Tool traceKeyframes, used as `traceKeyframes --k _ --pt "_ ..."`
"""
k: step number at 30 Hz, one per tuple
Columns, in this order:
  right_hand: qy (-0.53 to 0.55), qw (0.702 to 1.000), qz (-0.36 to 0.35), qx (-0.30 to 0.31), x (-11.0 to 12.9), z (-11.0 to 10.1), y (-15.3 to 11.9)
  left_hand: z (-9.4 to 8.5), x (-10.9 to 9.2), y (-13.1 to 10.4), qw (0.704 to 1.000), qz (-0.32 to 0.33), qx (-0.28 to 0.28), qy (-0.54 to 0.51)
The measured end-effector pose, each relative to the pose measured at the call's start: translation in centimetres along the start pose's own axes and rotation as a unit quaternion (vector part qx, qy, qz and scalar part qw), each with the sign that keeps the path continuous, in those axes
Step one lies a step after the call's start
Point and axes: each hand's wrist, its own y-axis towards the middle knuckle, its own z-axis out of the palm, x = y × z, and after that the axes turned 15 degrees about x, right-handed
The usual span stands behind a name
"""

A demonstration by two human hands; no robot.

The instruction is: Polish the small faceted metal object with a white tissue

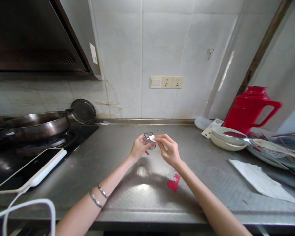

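My left hand [137, 147] is closed around a small clear glass jar [147, 137], held above the steel counter. A piece of white tissue [152, 138] is pinched in the fingertips of my right hand [169, 148] and touches the near right side of the jar. The jar's far side and part of its rim are hidden by my fingers. On the counter below my right wrist lies a torn red scrap [173, 183].
At the left, a steel pan [39, 126] sits on the stove beside a phone [30, 168] with a white cable. To the right are a folded white paper towel [262, 180], stacked bowls [227, 144] and a red thermos jug [248, 109]. Wall sockets [166, 82] are ahead.
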Motion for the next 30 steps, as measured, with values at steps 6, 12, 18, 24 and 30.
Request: traceKeyframes --k 6,12,18,24,30 --pt "-0.012 0.997 0.042 -0.061 0.2 -0.7 0.3 -0.5 1.1 0.4 0.996 0.018 -0.017 0.089" --pt "-0.088 0.996 -0.027 0.014 -0.9 -0.2 0.5 0.2 1.8 0.2 0.977 0.063 -0.022 0.201" --pt "-0.111 0.985 -0.076 0.107 -1.0 -0.2 0.4 0.5 2.1 0.1 0.97 0.067 -0.023 0.233" --pt "-0.124 0.977 -0.119 0.128 -0.6 -0.2 0.3 -0.5 2.5 0.5 0.98 0.038 -0.03 0.191" --pt "-0.075 0.979 -0.116 0.152 0.2 -0.1 0.2 -1.0 2.1 0.6 0.98 0.008 -0.047 0.193"
